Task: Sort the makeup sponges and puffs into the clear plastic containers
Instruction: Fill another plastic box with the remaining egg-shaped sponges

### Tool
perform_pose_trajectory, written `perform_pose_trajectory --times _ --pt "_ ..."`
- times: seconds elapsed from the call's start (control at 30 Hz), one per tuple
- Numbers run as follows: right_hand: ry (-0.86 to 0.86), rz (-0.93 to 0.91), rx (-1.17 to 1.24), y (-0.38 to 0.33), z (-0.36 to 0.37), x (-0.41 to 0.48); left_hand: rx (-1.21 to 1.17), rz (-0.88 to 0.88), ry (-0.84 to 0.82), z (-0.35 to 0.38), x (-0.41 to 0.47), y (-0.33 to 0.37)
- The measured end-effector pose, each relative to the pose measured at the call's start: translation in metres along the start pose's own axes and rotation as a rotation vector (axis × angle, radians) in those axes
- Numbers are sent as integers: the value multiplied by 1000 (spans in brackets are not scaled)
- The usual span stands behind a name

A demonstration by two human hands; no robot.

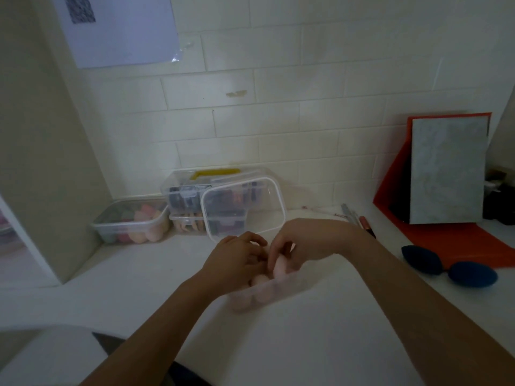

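I am seeing two hands working over one clear container at the middle of the table. The right hand is pinching one pink sponge between thumb and fingertips, just above the container's far edge. The sponge's long axis is running roughly up and down in my view, with its upper end tucked under the fingers and its rounded lower end pointing down at the container.

The left hand is curling its fingers right beside the right hand. Blur is keeping me from telling whether it is gripping anything. Inside the container, about three pale pink sponges are lying; they are too smeared to count for sure.

Two blue sponges are lying on the table at the right, end to end. Their long axes are running left to right and their tapered tips are almost meeting.

One tub of mixed-colour sponges is sitting at the far left by the wall. Beside it two clear boxes are standing stacked, with one lid leaning on edge against them. One orange folder is lying open at the right.
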State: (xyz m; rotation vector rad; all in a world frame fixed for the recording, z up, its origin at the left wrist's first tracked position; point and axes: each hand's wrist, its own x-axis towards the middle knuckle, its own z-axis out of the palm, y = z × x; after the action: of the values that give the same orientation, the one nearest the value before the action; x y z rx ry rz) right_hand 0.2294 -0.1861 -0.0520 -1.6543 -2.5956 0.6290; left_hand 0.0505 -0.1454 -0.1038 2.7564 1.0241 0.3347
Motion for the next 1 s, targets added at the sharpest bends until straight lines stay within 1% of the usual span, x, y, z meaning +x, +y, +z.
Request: perform_pose_trajectory --times 0.1,0.2,0.27,0.37,0.43,0.53,0.6,0.63,0.7,0.73,0.77,0.8,0.83,0.87,0.9,0.93,0.97,1.0 --pt "-24 24 -71 -6 4 3 4 -27 13 0 0 0" --pt "-38 38 -110 -9 5 6 4 -14 44 1 1 1" --pt "-26 70 -136 -10 11 9 -4 -22 51 2 1 1" --pt "20 112 -184 -10 24 17 -22 -86 73 5 3 0" --pt "28 156 -177 -10 27 21 -54 -131 92 7 4 0" --pt "-5 202 -145 -6 25 22 -73 -147 98 8 4 1" --pt "-28 186 -59 0 18 17 -70 -155 93 7 3 3" --pt "-44 168 48 4 13 13 -70 -164 88 6 3 4" --pt "-41 141 361 10 0 0 -70 -180 74 4 2 7" --pt "36 141 475 16 -5 -4 -67 -181 68 4 2 8" --pt "167 157 517 22 -8 -6 -63 -181 62 3 2 9" --pt "326 194 481 30 -9 -5 -63 -182 59 3 2 10" --pt "476 259 382 40 -8 -3 -71 -187 58 3 2 11" --pt "586 341 278 47 -6 1 -87 -194 59 2 2 11" --pt "656 427 205 53 -2 4 -104 -200 61 2 2 11" --pt "690 506 174 57 2 5 -115 -201 63 2 2 11" --pt "691 582 153 59 5 5 -117 -199 64 2 2 11" --pt "650 648 119 59 7 4 -113 -197 65 2 2 12"
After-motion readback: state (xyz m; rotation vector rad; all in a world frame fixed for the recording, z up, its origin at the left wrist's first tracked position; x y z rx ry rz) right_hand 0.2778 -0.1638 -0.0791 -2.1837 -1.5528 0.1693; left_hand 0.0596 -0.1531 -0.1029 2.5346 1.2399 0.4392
